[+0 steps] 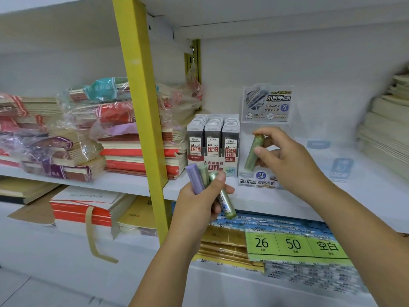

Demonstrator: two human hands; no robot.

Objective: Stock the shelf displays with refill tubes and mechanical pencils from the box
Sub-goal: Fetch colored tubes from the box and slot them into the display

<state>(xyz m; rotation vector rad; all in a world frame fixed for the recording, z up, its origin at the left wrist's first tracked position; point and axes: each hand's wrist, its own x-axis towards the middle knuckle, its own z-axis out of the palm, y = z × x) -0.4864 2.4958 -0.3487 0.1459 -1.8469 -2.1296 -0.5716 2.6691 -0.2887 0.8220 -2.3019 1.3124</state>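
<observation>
White shelf [221, 191] with notebook stacks, right hand [285, 158] raised, fingers pinching green tube [253, 151] near-upright before clear display [263, 129], left hand [199, 204] lower, fingers wrapped around three tubes [207, 180], forearms angled up.

Both forearms are bare, no sleeves visible; left hand [197, 203] and right hand [287, 160] ungloved, without rings.
</observation>
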